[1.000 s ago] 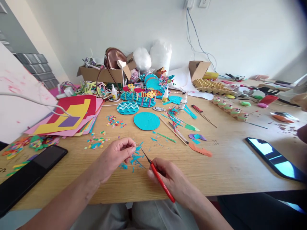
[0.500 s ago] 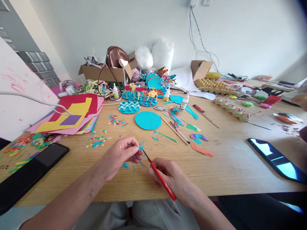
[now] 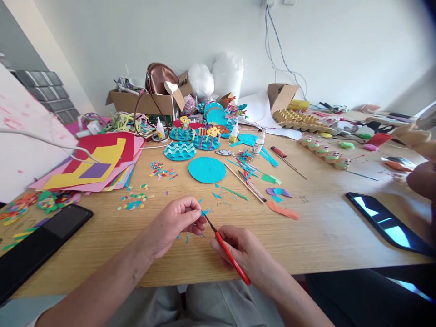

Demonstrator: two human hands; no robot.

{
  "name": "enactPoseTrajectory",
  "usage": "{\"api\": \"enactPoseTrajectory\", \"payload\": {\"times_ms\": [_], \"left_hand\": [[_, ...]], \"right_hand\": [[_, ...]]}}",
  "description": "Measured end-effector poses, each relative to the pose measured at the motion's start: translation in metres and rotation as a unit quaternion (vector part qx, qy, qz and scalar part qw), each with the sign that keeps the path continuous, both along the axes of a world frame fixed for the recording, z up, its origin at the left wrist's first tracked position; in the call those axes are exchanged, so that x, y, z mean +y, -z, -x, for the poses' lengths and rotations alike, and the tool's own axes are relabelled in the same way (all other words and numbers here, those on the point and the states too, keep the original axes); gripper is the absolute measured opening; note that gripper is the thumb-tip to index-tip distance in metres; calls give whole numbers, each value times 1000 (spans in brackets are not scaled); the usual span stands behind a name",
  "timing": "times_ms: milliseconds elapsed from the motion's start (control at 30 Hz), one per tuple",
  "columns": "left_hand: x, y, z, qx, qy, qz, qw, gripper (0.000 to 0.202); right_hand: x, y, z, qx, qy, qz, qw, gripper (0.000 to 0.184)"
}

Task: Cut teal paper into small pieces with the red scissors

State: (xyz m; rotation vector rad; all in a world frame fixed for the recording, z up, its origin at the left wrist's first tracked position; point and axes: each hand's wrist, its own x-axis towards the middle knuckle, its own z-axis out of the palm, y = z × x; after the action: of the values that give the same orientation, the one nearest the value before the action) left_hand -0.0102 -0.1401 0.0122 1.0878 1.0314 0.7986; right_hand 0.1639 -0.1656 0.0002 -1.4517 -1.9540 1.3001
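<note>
My left hand [image 3: 182,217] is closed in a pinch on a small scrap of blue paper [image 3: 205,212], just above the tabletop. Red-handled scissors [image 3: 229,254] are gripped in my right hand [image 3: 240,247], their dark blade tips right at the paper beside my left fingertips. Whether the blades are apart is too small to tell. Tiny blue cuttings lie on the table below and around my left hand. Beyond both hands lies a flat blue disc [image 3: 207,170], with a wavy-layered blue piece [image 3: 180,151] behind it on the left.
Paper sheets [image 3: 136,156] and a black phone [image 3: 54,245] lie left; another phone [image 3: 384,222] lies right. Glue bottles [image 3: 259,143], brushes [image 3: 250,185] and fish decorations [image 3: 207,131] stand or lie farther back. Another person's hand [image 3: 412,136] is at the right edge.
The view has shifted slightly, moving the table items left. Less blue paper shows at my left fingertips, and the scissors stay close by. The other person's hand reaches farther into view.
</note>
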Motion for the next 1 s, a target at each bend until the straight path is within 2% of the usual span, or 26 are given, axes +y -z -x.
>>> {"api": "enactPoseTrajectory", "payload": {"times_ms": [367, 700, 1000], "left_hand": [[2, 4, -6, 14, 7, 25, 1000, 17], [5, 8, -10, 9, 41, 9, 999, 14], [6, 14, -18, 30, 59, 20, 998, 16]], "right_hand": [[-4, 5, -8, 6, 17, 15, 1000, 31], [-11, 12, -18, 17, 44, 23, 999, 35], [-15, 9, -24, -4, 50, 29, 998, 32]]}}
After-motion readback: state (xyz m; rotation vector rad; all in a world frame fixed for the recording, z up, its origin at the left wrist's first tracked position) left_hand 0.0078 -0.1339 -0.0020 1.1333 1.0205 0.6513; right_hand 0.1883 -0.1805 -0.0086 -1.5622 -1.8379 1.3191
